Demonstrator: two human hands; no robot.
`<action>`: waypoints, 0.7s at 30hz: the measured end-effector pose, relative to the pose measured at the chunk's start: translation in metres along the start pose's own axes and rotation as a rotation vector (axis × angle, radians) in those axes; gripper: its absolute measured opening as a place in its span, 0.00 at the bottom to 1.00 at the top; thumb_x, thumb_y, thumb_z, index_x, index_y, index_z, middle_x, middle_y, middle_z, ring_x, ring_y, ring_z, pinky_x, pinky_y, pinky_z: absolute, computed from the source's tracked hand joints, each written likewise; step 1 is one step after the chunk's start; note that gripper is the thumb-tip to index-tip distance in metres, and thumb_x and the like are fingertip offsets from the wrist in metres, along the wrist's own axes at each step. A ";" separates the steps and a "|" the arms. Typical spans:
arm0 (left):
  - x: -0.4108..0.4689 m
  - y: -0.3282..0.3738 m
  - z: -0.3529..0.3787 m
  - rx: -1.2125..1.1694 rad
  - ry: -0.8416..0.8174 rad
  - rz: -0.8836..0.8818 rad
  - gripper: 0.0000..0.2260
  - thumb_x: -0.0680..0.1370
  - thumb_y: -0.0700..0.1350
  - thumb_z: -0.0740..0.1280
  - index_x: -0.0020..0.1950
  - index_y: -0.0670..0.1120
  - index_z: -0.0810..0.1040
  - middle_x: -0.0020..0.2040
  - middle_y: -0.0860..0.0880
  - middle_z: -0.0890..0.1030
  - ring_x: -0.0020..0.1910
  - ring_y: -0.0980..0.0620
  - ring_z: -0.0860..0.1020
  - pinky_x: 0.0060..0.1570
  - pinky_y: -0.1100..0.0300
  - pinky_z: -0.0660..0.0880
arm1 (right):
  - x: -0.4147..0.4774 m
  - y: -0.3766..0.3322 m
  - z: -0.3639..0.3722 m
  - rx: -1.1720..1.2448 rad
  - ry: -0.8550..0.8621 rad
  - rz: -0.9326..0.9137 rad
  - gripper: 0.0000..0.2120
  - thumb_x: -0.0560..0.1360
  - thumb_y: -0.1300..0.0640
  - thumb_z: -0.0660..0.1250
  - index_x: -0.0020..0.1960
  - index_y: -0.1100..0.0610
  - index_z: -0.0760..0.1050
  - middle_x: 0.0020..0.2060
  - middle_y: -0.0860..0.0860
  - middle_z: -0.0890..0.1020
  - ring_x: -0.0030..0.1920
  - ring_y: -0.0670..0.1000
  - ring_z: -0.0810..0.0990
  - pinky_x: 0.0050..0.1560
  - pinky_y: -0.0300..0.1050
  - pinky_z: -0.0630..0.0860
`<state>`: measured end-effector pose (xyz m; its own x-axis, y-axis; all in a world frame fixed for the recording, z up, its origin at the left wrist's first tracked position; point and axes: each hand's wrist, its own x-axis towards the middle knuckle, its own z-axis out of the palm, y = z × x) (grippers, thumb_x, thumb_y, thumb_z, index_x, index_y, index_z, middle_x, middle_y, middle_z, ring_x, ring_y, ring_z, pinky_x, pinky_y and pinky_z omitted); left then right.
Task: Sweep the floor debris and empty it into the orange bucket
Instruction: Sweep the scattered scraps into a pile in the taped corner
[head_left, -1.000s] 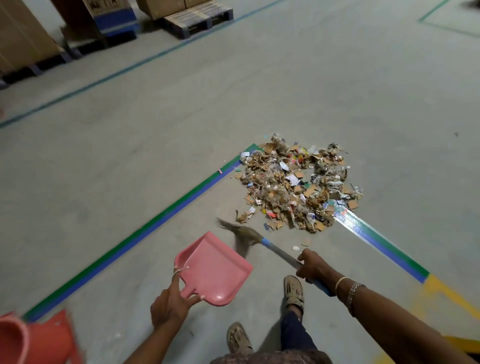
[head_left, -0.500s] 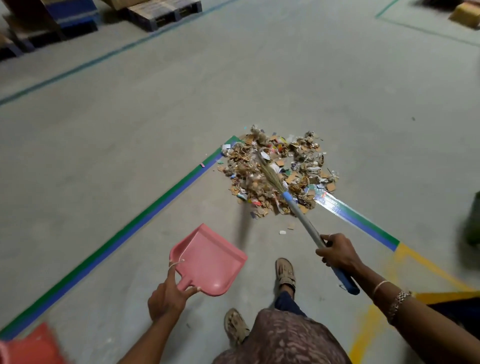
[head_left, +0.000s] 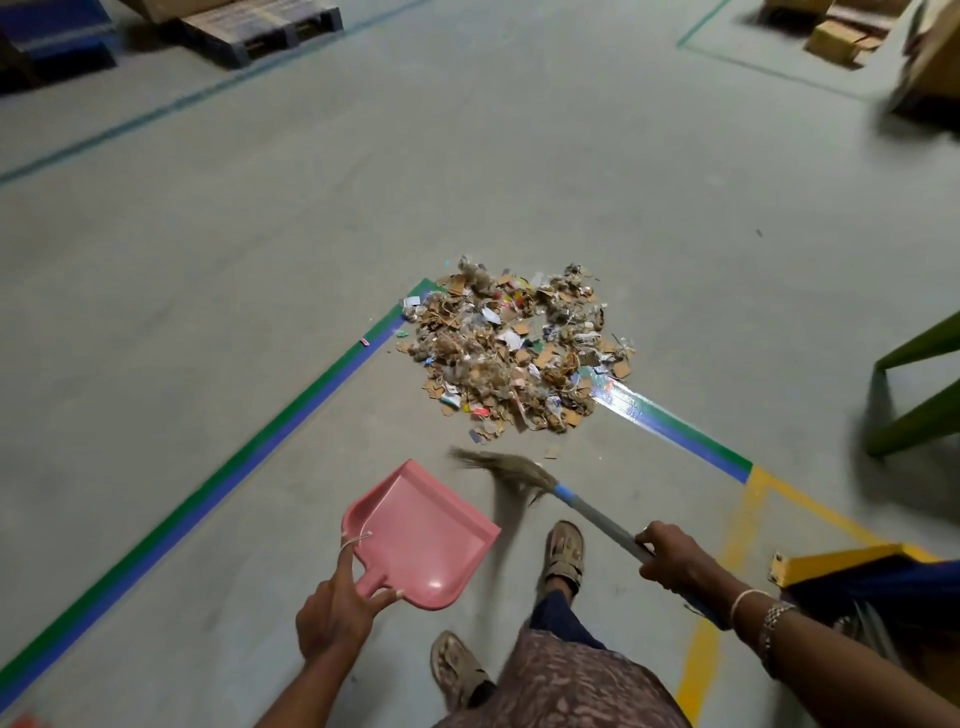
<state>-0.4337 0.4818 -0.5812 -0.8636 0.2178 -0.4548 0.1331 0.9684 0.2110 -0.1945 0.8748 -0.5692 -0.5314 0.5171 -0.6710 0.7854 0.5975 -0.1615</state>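
Two hands engaged: left hand (head_left: 337, 613) curls around the dustpan (head_left: 426, 535) handle; right hand (head_left: 675, 561) grips the broom (head_left: 587, 512), bristles just short of the debris (head_left: 514, 353), heaped on the floor-tape (head_left: 291, 415) corner.

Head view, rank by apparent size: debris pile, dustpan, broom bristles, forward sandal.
1. Largest: debris pile, though it lies farthest away.
2. Next: dustpan.
3. Unranked: bristles and forward sandal look about alike, and the bristles are motion-blurred.
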 end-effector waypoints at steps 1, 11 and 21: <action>0.000 0.001 -0.001 0.002 -0.002 -0.002 0.45 0.64 0.74 0.71 0.75 0.64 0.57 0.53 0.47 0.84 0.52 0.42 0.82 0.42 0.55 0.71 | 0.003 -0.002 -0.001 0.014 0.022 0.011 0.21 0.71 0.55 0.71 0.63 0.56 0.77 0.49 0.50 0.74 0.44 0.50 0.76 0.45 0.45 0.77; 0.021 0.018 -0.032 0.066 0.066 0.080 0.48 0.63 0.76 0.69 0.78 0.61 0.55 0.52 0.46 0.84 0.51 0.42 0.82 0.45 0.54 0.76 | -0.022 -0.007 -0.051 0.465 0.291 -0.019 0.17 0.72 0.65 0.70 0.60 0.59 0.79 0.49 0.60 0.84 0.31 0.53 0.82 0.27 0.43 0.78; 0.066 0.038 -0.048 0.143 0.045 0.169 0.48 0.64 0.78 0.67 0.78 0.61 0.55 0.51 0.46 0.83 0.50 0.43 0.82 0.45 0.54 0.76 | -0.018 -0.030 -0.058 1.114 0.198 0.284 0.01 0.72 0.69 0.62 0.42 0.66 0.72 0.31 0.59 0.72 0.26 0.55 0.72 0.27 0.44 0.71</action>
<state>-0.5093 0.5268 -0.5615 -0.8435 0.3758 -0.3838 0.3427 0.9267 0.1544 -0.2270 0.8827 -0.5100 -0.2547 0.6910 -0.6766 0.6760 -0.3731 -0.6355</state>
